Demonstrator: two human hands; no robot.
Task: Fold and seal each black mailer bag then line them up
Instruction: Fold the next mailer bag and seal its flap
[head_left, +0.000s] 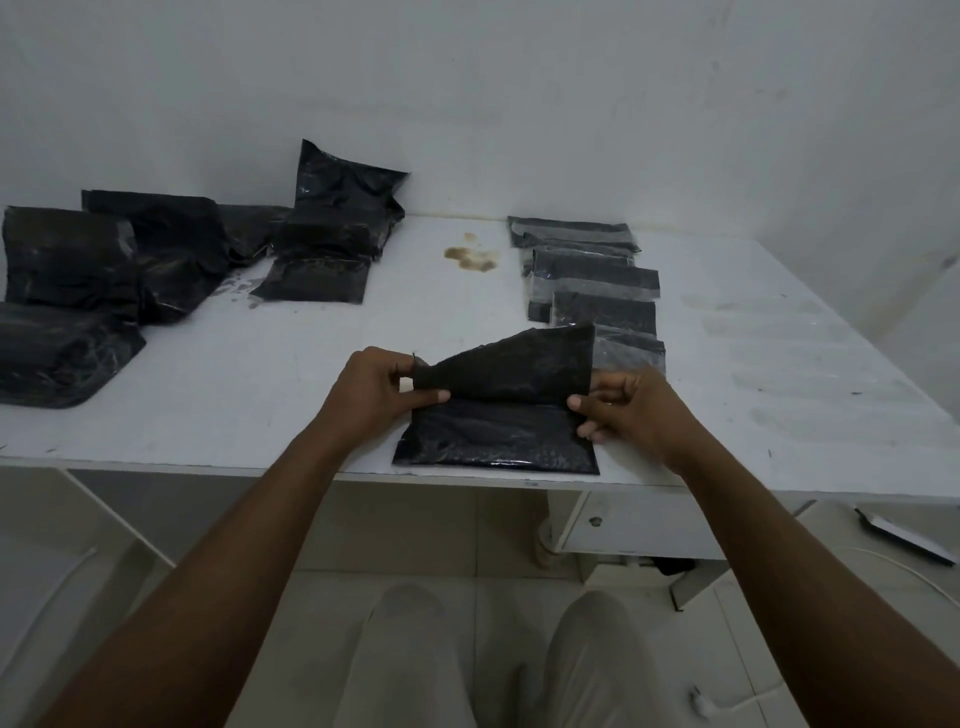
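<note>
A black mailer bag (498, 436) lies at the front edge of the white table (260, 374), its upper flap lifted and bent toward me. My left hand (374, 389) pinches the flap's left corner. My right hand (628, 405) grips the flap's right edge at the fold. Behind the right hand, a column of folded black bags (592, 280) runs away from me, overlapping one another. A loose heap of unfolded black bags (156, 249) covers the table's left side, one bag (343, 192) leaning on the wall.
A brown stain (470, 257) marks the table near the back centre. A white wall rises right behind the table. Below the table's right end a dark flat object (904, 535) lies on a low ledge. My legs show over the tiled floor.
</note>
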